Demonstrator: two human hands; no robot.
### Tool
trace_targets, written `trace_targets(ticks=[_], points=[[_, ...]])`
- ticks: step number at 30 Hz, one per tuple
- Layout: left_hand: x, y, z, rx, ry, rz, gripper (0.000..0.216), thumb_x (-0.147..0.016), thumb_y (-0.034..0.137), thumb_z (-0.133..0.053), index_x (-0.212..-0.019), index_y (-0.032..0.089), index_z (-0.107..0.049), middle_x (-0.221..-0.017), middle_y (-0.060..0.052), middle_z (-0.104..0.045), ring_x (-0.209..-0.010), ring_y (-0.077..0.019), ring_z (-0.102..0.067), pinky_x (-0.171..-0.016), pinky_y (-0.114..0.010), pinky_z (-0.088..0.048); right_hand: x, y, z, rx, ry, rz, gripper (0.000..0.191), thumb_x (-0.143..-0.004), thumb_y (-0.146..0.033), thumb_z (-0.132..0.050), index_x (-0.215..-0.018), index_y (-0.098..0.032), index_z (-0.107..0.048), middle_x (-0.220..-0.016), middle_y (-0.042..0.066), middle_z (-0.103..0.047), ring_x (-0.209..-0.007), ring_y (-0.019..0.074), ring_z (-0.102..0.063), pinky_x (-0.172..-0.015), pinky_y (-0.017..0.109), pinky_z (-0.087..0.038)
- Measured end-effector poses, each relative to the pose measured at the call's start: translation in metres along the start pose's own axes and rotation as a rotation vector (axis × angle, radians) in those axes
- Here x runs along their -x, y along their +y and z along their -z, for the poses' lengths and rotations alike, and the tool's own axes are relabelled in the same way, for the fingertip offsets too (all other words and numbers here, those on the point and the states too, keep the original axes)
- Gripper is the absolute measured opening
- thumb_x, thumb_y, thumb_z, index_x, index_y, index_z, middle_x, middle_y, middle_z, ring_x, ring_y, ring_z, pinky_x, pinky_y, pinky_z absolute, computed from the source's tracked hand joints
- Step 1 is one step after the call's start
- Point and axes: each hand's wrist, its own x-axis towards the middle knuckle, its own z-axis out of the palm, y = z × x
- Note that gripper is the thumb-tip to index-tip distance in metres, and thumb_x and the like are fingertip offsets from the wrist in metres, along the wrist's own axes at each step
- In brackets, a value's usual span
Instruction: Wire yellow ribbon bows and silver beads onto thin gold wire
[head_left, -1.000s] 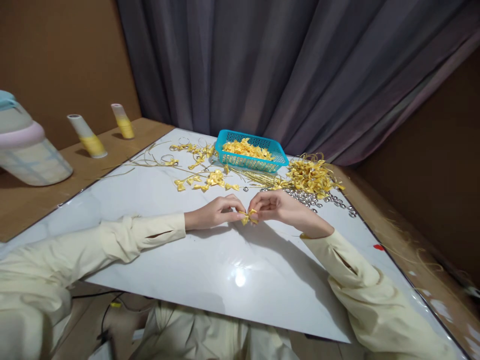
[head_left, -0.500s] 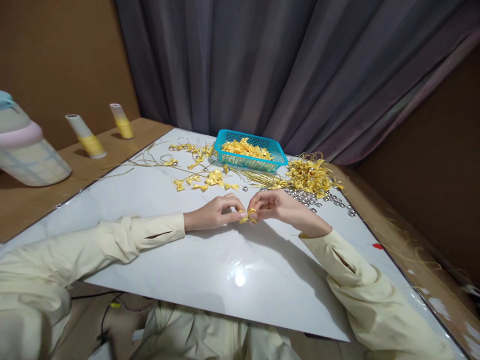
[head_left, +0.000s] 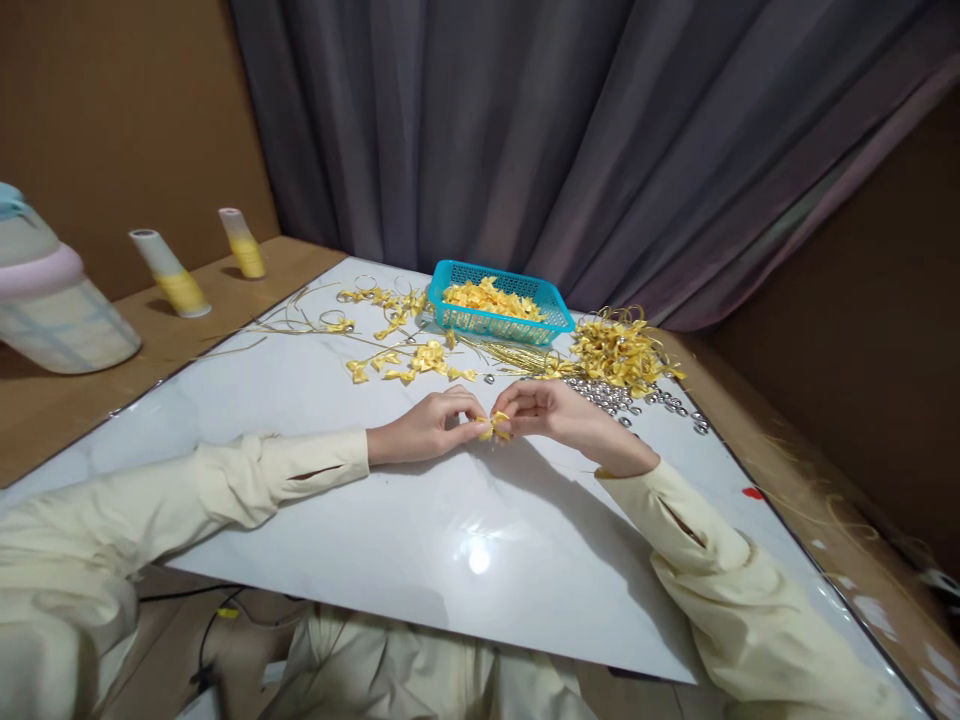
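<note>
Two hands in play, left hand [head_left: 433, 428] and right hand [head_left: 561, 413], one yellow bow [head_left: 496, 428] between! From there: one blue basket [head_left: 480, 322] at twelve o'clock, two cones [head_left: 171, 275] [head_left: 242, 245] at ten, one tumbler [head_left: 64, 315] past nine, one red scrap [head_left: 752, 493] past three!

Rumpled cream sleeves [head_left: 236, 482] have slits [head_left: 315, 473] near cuffs [head_left: 358, 455].

Held bow [head_left: 496, 429] satiny cloth; silvery pieces [head_left: 602, 395] shiny metal; basket [head_left: 525, 333] plastic; tabletop [head_left: 337, 540] glossy; curtain [head_left: 480, 130] matt cloth.
</note>
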Motion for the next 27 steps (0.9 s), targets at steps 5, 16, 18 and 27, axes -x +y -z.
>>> trace_targets(ticks=[5, 16, 18, 27], points=[[-0.001, -0.001, -0.001, -0.05, 0.075, 0.067, 0.016, -0.084, 0.024, -0.05, -0.074, 0.015, -0.059, -0.078, -0.004, -0.06, -0.08, -0.0156, -0.05, -0.076, -0.029, -0.04, 0.004, -0.004, -0.003, 0.336, 0.331, 0.106, 0.01, -0.068, -0.024, -0.065, -0.073, -0.015, -0.061, -0.076, 0.004, -0.063, -0.069, 0.0134, -0.058, -0.063, 0.025, -0.046], [-0.001, 0.002, 0.002, 0.028, 0.188, 0.196, 0.018, -0.083, 0.029, -0.05, -0.077, 0.014, -0.061, -0.081, -0.004, -0.062, -0.081, -0.016, -0.053, -0.074, -0.028, -0.04, 0.004, 0.014, -0.037, 0.308, 0.508, 0.114, 0.016, -0.068, -0.024, -0.065, -0.08, -0.013, -0.066, -0.071, 0.005, -0.065, -0.064, 0.014, -0.058, -0.058, 0.025, -0.046], [-0.002, 0.001, 0.002, 0.06, 0.196, 0.217, 0.019, -0.083, 0.029, -0.051, -0.078, 0.014, -0.061, -0.081, -0.004, -0.062, -0.079, -0.0157, -0.054, -0.073, -0.027, -0.04, 0.002, 0.017, -0.039, 0.227, 0.534, 0.124, 0.017, -0.068, -0.025, -0.065, -0.079, -0.013, -0.065, -0.071, 0.005, -0.063, -0.062, 0.013, -0.057, -0.057, 0.024, -0.045], [-0.001, 0.002, 0.002, 0.062, 0.18, 0.211, 0.021, -0.082, 0.032, -0.051, -0.076, 0.015, -0.061, -0.082, -0.005, -0.063, -0.081, -0.0163, -0.054, -0.075, -0.028, -0.04, -0.002, 0.02, -0.034, 0.104, 0.374, 0.085, 0.018, -0.07, -0.032, -0.062, -0.07, -0.015, -0.057, -0.067, -0.001, -0.055, -0.059, 0.009, -0.047, -0.054, 0.021, -0.037]])
